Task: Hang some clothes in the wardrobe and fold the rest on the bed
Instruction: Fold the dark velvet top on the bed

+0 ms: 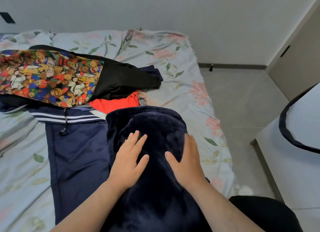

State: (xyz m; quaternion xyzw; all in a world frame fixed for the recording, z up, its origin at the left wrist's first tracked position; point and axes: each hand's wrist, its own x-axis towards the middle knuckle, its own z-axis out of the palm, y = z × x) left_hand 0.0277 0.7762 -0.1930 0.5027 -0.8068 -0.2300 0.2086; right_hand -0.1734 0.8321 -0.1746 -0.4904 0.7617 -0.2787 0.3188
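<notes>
A dark navy fleece garment [152, 124] lies folded on the bed [181, 62] in front of me. My left hand [129, 162] presses flat on it with straight, spread fingers. My right hand [187, 160] lies flat on its right side, fingers straight. To the left, navy track trousers [78, 153] with white stripes at the waist are spread out. Behind them sits a pile: a bear-print garment [48, 76], a black garment [124, 79] and a red one [116, 102].
The bed carries a pale floral sheet and stands against a grey wall. Tiled floor [242, 96] runs along the right. A white table [294, 162] with a black-rimmed object stands at the right. A pale door or wardrobe panel [297, 58] stands at far right.
</notes>
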